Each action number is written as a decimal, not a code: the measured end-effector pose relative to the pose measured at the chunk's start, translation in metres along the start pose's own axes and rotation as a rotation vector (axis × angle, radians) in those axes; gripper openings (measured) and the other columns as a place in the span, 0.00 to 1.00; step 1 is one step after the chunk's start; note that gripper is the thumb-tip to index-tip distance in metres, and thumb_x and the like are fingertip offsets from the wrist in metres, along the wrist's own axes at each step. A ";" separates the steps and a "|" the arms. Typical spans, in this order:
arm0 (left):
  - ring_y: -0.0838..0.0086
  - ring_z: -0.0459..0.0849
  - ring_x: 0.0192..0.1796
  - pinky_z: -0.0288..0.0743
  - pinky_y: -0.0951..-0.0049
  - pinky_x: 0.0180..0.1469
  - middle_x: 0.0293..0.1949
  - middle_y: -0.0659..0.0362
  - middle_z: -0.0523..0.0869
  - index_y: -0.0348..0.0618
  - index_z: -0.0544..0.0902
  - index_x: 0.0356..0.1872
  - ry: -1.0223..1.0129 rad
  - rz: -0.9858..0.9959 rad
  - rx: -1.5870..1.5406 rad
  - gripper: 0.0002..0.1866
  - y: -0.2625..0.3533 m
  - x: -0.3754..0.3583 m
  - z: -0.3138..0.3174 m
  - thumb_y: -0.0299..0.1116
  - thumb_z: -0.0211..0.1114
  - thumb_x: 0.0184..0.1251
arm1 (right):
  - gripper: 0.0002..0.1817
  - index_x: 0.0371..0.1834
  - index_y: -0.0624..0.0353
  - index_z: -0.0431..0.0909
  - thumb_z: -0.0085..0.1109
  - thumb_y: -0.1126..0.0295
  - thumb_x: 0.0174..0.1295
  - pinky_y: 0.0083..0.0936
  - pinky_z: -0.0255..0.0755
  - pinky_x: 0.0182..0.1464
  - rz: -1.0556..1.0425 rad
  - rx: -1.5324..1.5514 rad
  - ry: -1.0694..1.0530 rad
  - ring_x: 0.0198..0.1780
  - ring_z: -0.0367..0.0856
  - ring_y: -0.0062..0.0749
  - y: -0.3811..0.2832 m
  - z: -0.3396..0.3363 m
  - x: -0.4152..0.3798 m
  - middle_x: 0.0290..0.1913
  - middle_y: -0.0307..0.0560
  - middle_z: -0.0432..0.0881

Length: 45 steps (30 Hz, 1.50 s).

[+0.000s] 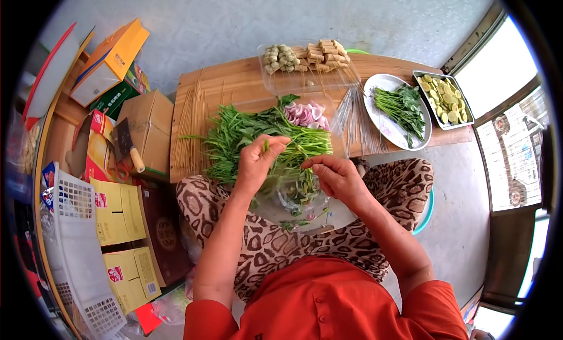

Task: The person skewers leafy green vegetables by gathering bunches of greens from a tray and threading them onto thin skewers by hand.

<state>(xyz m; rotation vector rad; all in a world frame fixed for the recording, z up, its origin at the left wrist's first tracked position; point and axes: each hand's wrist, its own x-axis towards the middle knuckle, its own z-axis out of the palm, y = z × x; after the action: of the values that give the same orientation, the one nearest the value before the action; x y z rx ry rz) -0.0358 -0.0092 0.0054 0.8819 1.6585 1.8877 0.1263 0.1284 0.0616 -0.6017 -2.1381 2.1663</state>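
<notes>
My left hand (258,161) is closed, with a bit of green stem (265,145) showing between the fingers. Just right of it, my right hand (337,174) pinches thumb to forefinger; what lies in that pinch is too small to name. Beyond both hands is a heap of leafy greens (226,138), its pale cut stems (311,142) pointing right. Sliced pink-purple pieces (305,115), like onion, lie against the heap. Below my hands, a clear plastic bag (296,193) with leafy scraps hangs between my knees.
Bamboo skewers (190,123) and thin pale skewers (355,120) lie on the wooden table (234,85). A clear tray holds skewered brown rolls (322,54). Right are an oval plate (381,82) of greens and a tray of round slices (444,99). A cleaver (126,142) rests by boxes, left.
</notes>
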 end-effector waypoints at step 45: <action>0.86 0.69 0.25 0.59 0.82 0.24 0.29 0.67 0.78 0.38 0.81 0.46 -0.009 -0.235 -0.385 0.13 0.010 -0.002 -0.017 0.36 0.56 0.74 | 0.12 0.48 0.65 0.79 0.48 0.71 0.70 0.15 0.60 0.22 -0.020 -0.027 -0.061 0.19 0.63 0.13 -0.003 0.007 -0.008 0.17 0.32 0.68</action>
<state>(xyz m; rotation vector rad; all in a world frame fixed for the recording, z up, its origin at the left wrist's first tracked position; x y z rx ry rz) -0.0465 -0.0237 0.0142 0.5139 1.2663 1.9388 0.1305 0.1194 0.0662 -0.5198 -2.1968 2.1762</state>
